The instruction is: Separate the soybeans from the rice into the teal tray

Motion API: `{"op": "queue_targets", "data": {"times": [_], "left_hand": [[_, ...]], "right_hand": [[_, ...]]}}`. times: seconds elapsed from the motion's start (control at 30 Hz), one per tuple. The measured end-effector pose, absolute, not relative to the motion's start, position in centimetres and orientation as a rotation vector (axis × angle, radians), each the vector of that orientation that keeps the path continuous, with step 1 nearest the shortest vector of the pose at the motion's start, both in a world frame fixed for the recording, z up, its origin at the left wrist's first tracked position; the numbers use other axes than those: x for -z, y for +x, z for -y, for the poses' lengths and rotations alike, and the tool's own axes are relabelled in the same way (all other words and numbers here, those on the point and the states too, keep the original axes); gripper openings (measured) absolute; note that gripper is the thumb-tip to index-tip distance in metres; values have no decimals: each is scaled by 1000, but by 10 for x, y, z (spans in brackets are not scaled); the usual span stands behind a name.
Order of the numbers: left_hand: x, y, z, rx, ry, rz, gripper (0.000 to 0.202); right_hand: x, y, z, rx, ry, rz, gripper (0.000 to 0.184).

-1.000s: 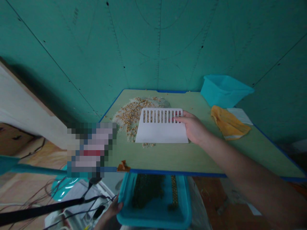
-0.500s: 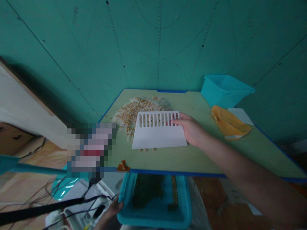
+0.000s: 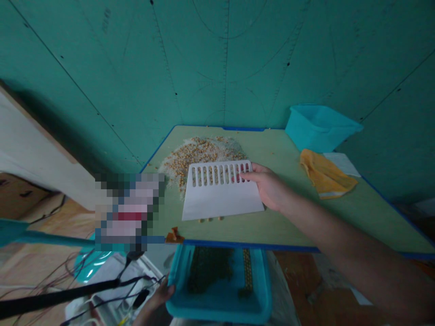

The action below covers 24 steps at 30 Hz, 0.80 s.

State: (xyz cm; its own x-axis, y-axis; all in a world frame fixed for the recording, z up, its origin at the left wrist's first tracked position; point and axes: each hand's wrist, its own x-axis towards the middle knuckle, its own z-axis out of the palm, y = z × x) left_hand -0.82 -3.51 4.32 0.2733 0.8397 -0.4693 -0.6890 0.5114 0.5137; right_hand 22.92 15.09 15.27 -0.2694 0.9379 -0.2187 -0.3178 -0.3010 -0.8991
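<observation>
In my right hand (image 3: 268, 183) is a white slotted scraper (image 3: 222, 199), held by its right end with the thumb over the slots. Its long edge is low over the table, and a few loose kernels (image 3: 210, 219) lie just in front of that edge. Behind it spreads a pile of yellowish kernels mixed with pale grains (image 3: 193, 154), partly hidden by the scraper. Below the table's front edge, my left hand (image 3: 162, 292) grips the left rim of a blue tray (image 3: 217, 312). Dark material and a strip of kernels show inside the tray.
A blue bin (image 3: 319, 129) stands at the table's back right, beside an orange cloth (image 3: 326, 176) and a white sheet (image 3: 341, 164). A torn brown scrap (image 3: 174, 235) sits at the front edge of the table (image 3: 292, 226). Cables and a black strap (image 3: 68, 294) are at lower left.
The scraper has come slightly toward me and left, with the loose kernels shifted along in front of its edge. My left hand and the tray look unmoved.
</observation>
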Motion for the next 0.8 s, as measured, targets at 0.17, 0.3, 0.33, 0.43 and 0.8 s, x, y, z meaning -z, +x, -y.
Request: {"op": "queue_targets", "data": {"times": [0.17, 0.3, 0.33, 0.43, 0.8], "left_hand": [[-47, -6, 36, -1015, 205, -747, 20], [-48, -5, 32, -955, 249, -648, 21], [-47, -4, 32, -945, 265, -623, 21], [-45, -4, 31, -956, 279, -600, 21], [-51, 1, 31, -979, 265, -660, 27]], "right_hand": [[-152, 228, -149, -1758, -1029, 991, 24], [-154, 229, -149, -1830, -1034, 1095, 23], [-155, 230, -149, -1848, -1049, 1117, 24], [-159, 235, -149, -1897, -1119, 1179, 26], [-167, 247, -144, -1988, -1027, 1452, 35]]}}
